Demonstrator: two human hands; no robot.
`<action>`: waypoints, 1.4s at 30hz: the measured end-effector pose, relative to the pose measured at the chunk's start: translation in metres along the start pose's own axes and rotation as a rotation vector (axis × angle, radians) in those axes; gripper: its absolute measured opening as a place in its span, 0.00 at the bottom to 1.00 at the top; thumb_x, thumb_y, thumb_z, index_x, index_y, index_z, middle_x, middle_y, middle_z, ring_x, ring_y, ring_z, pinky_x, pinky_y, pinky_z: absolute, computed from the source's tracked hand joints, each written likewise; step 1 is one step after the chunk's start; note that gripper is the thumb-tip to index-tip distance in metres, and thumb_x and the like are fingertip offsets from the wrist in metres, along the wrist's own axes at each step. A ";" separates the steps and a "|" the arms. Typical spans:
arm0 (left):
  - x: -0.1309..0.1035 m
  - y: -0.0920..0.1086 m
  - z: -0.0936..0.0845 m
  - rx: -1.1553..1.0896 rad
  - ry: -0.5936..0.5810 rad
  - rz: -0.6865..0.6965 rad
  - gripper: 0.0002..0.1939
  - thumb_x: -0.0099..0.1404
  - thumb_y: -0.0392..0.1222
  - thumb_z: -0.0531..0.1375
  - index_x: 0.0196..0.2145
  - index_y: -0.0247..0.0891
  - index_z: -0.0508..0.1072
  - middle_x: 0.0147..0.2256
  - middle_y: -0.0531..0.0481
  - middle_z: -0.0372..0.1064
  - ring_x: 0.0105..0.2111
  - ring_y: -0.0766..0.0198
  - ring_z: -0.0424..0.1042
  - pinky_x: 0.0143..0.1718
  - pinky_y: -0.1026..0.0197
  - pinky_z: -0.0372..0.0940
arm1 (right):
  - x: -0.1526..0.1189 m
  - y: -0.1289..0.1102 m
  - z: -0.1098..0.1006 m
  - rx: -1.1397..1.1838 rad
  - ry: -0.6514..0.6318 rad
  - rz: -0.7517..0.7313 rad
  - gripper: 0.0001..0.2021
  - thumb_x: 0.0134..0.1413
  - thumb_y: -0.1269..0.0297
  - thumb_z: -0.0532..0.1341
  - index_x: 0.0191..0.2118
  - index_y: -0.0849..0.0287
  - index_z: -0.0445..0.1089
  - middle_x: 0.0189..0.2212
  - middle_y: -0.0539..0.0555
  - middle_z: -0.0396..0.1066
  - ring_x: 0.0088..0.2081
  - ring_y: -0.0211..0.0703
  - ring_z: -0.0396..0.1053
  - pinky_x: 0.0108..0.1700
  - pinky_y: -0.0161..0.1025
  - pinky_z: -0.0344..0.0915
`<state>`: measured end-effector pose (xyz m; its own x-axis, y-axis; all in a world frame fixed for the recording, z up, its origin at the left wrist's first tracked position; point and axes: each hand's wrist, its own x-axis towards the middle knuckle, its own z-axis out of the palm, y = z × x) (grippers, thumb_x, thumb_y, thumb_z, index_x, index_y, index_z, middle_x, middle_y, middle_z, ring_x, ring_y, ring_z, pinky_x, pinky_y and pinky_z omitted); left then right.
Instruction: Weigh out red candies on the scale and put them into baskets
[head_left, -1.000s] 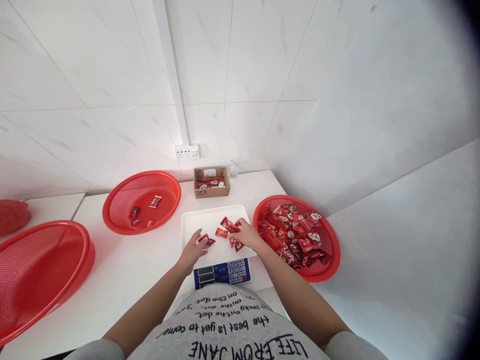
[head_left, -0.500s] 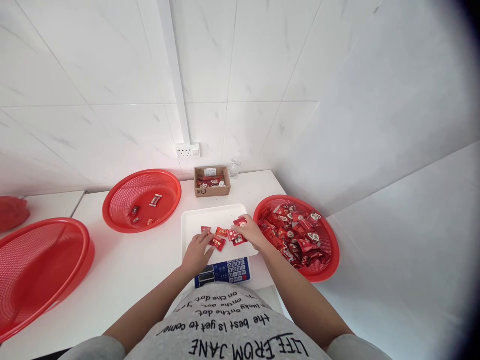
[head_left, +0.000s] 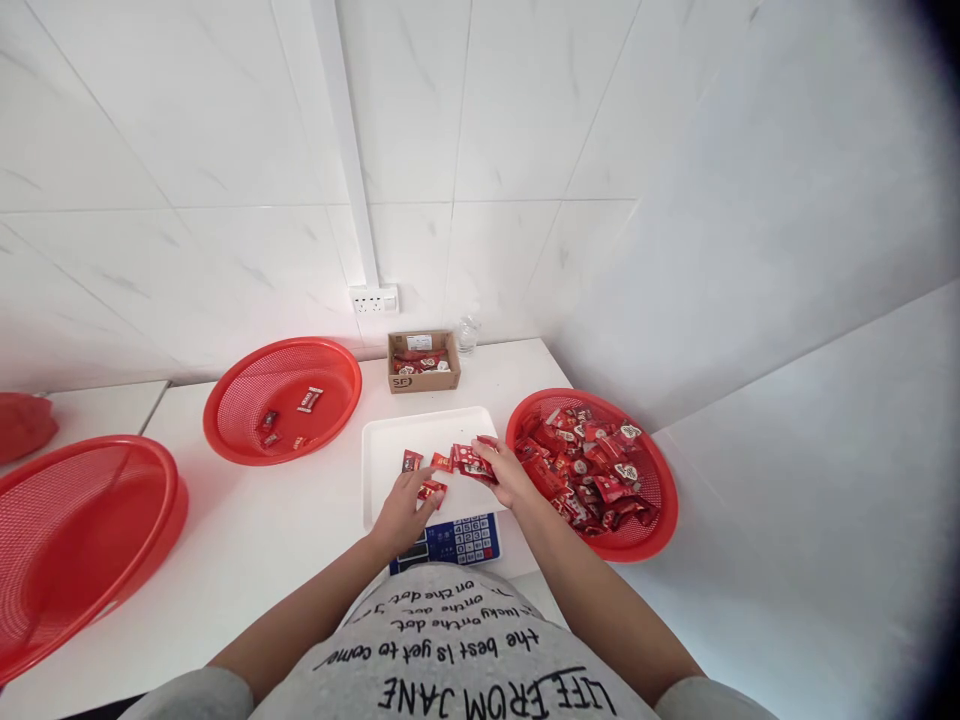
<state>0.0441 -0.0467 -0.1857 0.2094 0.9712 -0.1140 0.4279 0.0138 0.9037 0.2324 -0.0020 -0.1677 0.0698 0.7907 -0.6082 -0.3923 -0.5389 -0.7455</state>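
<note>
A white tray sits on a blue scale in front of me. Several small red candy packets lie in a row on the tray. My left hand rests at the tray's near edge, fingers on a red packet. My right hand is at the tray's right side, fingers pinching red packets. A red basket heaped with red packets stands just right of the tray.
A red basket with a few packets stands at the back left. A larger red basket sits at the near left. A small cardboard box of packets, a glass and a wall socket are behind the tray.
Packets have been spread into a row on the tray. My left hand has shifted right toward the tray's near edge; my right hand moved slightly back and right.
</note>
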 end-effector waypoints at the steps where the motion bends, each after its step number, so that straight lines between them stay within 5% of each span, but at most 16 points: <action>1: 0.002 0.008 0.002 -0.142 0.003 -0.104 0.24 0.59 0.54 0.57 0.51 0.42 0.66 0.41 0.44 0.69 0.45 0.54 0.68 0.48 0.50 0.62 | -0.003 0.001 0.003 0.004 -0.030 0.018 0.15 0.44 0.62 0.66 0.39 0.54 0.64 0.31 0.48 0.73 0.31 0.36 0.72 0.31 0.34 0.70; 5: 0.010 0.035 0.007 -0.595 -0.088 -0.367 0.25 0.59 0.58 0.56 0.48 0.40 0.65 0.30 0.51 0.67 0.28 0.66 0.69 0.33 0.59 0.66 | -0.014 0.004 0.013 -0.004 -0.182 0.106 0.16 0.43 0.62 0.67 0.39 0.54 0.64 0.31 0.49 0.73 0.31 0.37 0.72 0.32 0.35 0.71; 9: 0.014 0.043 0.004 -0.620 -0.066 -0.335 0.19 0.56 0.54 0.59 0.38 0.37 0.68 0.26 0.53 0.66 0.24 0.69 0.66 0.29 0.63 0.63 | -0.020 0.006 0.010 -0.021 -0.240 0.143 0.17 0.41 0.63 0.67 0.40 0.54 0.65 0.33 0.50 0.73 0.31 0.37 0.72 0.32 0.35 0.71; 14: 0.024 0.035 -0.007 -0.620 0.042 -0.309 0.19 0.57 0.54 0.58 0.41 0.38 0.66 0.32 0.51 0.68 0.27 0.68 0.68 0.32 0.62 0.65 | -0.022 0.006 -0.008 -0.012 -0.230 0.180 0.18 0.41 0.65 0.67 0.41 0.54 0.66 0.32 0.50 0.74 0.30 0.36 0.73 0.30 0.32 0.69; 19: 0.035 0.011 -0.019 -0.176 0.046 -0.243 0.24 0.60 0.52 0.55 0.52 0.40 0.63 0.43 0.43 0.69 0.42 0.55 0.69 0.45 0.52 0.63 | -0.021 0.005 -0.035 0.038 -0.124 0.149 0.18 0.43 0.65 0.65 0.42 0.54 0.66 0.34 0.51 0.75 0.31 0.37 0.74 0.31 0.32 0.69; 23: 0.032 -0.012 -0.016 0.315 0.070 -0.035 0.31 0.60 0.49 0.56 0.58 0.36 0.59 0.60 0.38 0.54 0.62 0.47 0.46 0.60 0.46 0.45 | -0.017 0.003 -0.064 0.119 -0.039 0.077 0.15 0.42 0.67 0.65 0.40 0.54 0.67 0.33 0.50 0.75 0.33 0.39 0.74 0.33 0.34 0.70; 28: 0.025 -0.030 0.004 0.621 -0.089 0.003 0.34 0.62 0.53 0.54 0.62 0.39 0.53 0.65 0.39 0.38 0.65 0.46 0.34 0.60 0.40 0.38 | -0.013 0.002 -0.094 0.181 0.013 0.011 0.13 0.43 0.67 0.65 0.39 0.52 0.70 0.35 0.48 0.76 0.33 0.38 0.73 0.32 0.33 0.72; 33: 0.028 -0.037 0.007 0.814 -0.163 0.110 0.30 0.63 0.51 0.53 0.61 0.42 0.55 0.65 0.43 0.40 0.64 0.49 0.38 0.61 0.41 0.39 | -0.007 0.009 -0.114 0.369 0.038 0.081 0.15 0.39 0.72 0.68 0.37 0.52 0.72 0.33 0.46 0.76 0.31 0.34 0.73 0.29 0.28 0.71; 38: 0.023 -0.027 0.002 0.654 -0.055 0.187 0.28 0.63 0.49 0.53 0.59 0.40 0.58 0.63 0.41 0.46 0.64 0.49 0.41 0.61 0.40 0.40 | -0.010 0.012 -0.111 0.312 0.019 0.036 0.16 0.40 0.69 0.69 0.39 0.51 0.71 0.33 0.45 0.76 0.31 0.33 0.73 0.31 0.29 0.70; 42: 0.009 0.001 0.014 0.260 -0.137 0.129 0.24 0.64 0.51 0.51 0.56 0.40 0.61 0.55 0.41 0.61 0.56 0.54 0.59 0.56 0.48 0.55 | -0.023 0.012 -0.083 0.193 -0.142 0.019 0.19 0.41 0.67 0.69 0.42 0.52 0.69 0.31 0.46 0.76 0.29 0.34 0.73 0.31 0.30 0.69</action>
<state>0.0592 -0.0413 -0.1918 0.3855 0.9196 -0.0757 0.5968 -0.1860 0.7805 0.3021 -0.0513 -0.1854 -0.0636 0.8211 -0.5672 -0.5615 -0.4993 -0.6599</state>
